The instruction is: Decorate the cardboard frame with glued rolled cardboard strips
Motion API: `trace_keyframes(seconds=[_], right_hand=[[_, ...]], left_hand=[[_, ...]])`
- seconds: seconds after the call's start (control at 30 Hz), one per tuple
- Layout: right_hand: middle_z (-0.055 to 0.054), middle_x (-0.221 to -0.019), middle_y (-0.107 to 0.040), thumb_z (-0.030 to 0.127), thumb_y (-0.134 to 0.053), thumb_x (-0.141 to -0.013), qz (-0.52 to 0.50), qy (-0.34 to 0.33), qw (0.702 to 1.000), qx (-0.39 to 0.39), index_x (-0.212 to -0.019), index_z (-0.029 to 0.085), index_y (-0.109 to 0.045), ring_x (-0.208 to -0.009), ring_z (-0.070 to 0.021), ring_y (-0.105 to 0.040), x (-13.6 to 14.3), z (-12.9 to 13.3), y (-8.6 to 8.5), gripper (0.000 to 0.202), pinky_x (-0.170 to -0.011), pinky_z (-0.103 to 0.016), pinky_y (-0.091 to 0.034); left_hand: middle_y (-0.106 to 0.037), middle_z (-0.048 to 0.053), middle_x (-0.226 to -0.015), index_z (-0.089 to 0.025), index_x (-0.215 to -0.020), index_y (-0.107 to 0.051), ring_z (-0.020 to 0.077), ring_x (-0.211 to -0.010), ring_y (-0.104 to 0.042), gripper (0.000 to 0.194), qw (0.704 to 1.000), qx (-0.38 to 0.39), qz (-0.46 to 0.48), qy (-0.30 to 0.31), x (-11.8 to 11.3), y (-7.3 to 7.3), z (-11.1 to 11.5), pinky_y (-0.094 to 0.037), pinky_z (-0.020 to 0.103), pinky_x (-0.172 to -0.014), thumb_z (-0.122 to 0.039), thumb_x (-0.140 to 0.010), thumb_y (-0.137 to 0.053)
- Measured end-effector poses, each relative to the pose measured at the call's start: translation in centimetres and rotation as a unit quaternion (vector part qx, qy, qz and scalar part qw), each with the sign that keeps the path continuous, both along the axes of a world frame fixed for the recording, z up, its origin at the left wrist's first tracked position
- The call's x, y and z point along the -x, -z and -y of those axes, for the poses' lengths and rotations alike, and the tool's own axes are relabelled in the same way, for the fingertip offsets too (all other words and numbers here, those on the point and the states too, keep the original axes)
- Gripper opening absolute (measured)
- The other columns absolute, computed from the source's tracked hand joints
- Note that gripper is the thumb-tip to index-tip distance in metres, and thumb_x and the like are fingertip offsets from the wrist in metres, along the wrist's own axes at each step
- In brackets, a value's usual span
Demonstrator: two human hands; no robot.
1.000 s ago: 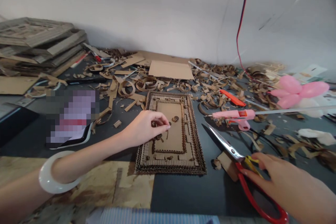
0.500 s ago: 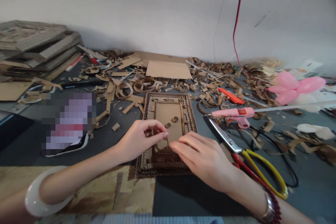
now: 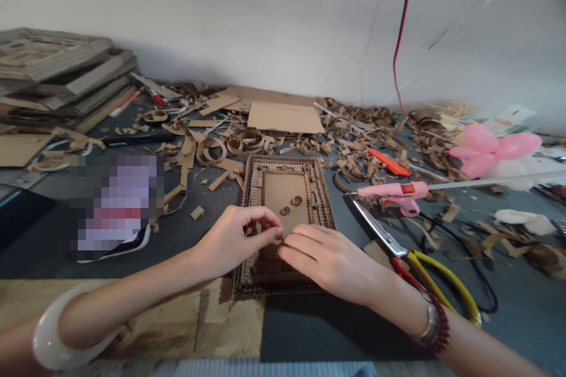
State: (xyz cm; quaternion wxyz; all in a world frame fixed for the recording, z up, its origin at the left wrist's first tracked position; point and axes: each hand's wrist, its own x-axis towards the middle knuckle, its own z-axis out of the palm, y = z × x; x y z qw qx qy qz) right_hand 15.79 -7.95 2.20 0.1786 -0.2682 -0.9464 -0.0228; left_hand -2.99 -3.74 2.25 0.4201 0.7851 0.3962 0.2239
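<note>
A rectangular corrugated cardboard frame [image 3: 329,206] with a flat inner panel lies on the dark table under both hands. Two small coiled cardboard rolls, a nearer one [image 3: 285,211] and a farther one [image 3: 296,201], sit on its panel. Over the lower half, my left hand [image 3: 241,238] pinches thumb against forefinger on what looks like a thin cardboard strip, mostly hidden by the fingers. My right hand [image 3: 325,256] meets it from the other side, fingers bent and pressed together. Its fingertips are close against the left ones, and what they grip is hidden.
Scissors [image 3: 384,235] with yellow and red handles and a pink glue gun [image 3: 393,189] lie right of the frame. Beyond is an orange cutter [image 3: 389,162]. A phone [image 3: 119,206] lies left. Cardboard curls and scraps [image 3: 210,150] cover the back; stacked cardboard pieces [image 3: 66,76] stand back left.
My right hand has moved left, bringing its fingertips up to the left hand's. The left hand keeps its pinch almost in place. The thin strip that showed between them is now mostly covered.
</note>
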Motion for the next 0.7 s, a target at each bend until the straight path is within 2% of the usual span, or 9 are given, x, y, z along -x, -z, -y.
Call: trace_keyframes(seconds=[0.13,0.23,0.37,0.7], right_hand=[[-0.005,-0.081,-0.061,0.011,-0.039,-0.089,0.004,0.007,0.998,0.061,-0.087,0.011,-0.060,-0.076,-0.0158,-0.051,-0.1,-0.3,0.6,0.021,-0.069,-0.027,-0.048],[-0.004,-0.082,-0.060,0.012,-0.044,-0.087,0.010,0.024,0.995,0.099,-0.086,0.012,-0.058,-0.076,-0.0156,-0.050,0.0,-0.3,1.1,0.015,-0.071,-0.028,-0.047],[-0.003,-0.079,-0.059,0.016,-0.044,-0.089,-0.013,0.056,0.989,0.134,-0.083,0.013,-0.058,-0.075,-0.0151,-0.049,0.7,-0.2,1.5,0.016,-0.072,-0.029,-0.046],[-0.005,-0.078,-0.060,0.016,-0.042,-0.089,-0.085,0.094,0.969,0.213,-0.085,0.013,-0.059,-0.076,-0.0159,-0.049,1.8,-0.1,2.3,0.018,-0.072,-0.030,-0.046]], left_hand=[[-0.065,0.004,-0.083,-0.015,-0.090,-0.062,0.0144,-0.078,-0.058,0.015,0.990,-0.138,-0.017,0.028,1.2,0.3,-0.3,-0.045,0.024,-0.072,-0.019,-0.081,-0.051],[-0.065,0.006,-0.089,-0.015,-0.091,-0.061,0.0169,-0.088,-0.056,0.015,0.979,-0.183,-0.034,0.078,1.9,0.7,-0.5,-0.044,0.028,-0.080,-0.018,-0.082,-0.050],[-0.064,0.007,-0.095,-0.016,-0.093,-0.061,0.0201,-0.093,-0.055,0.016,0.969,-0.208,-0.074,0.111,2.2,1.4,-0.5,-0.041,0.034,-0.085,-0.022,-0.081,-0.052],[-0.064,0.007,-0.095,-0.015,-0.094,-0.060,0.0190,-0.093,-0.055,0.016,0.971,-0.203,-0.061,0.108,2.4,2.0,-0.4,-0.040,0.034,-0.085,-0.018,-0.081,-0.051]])
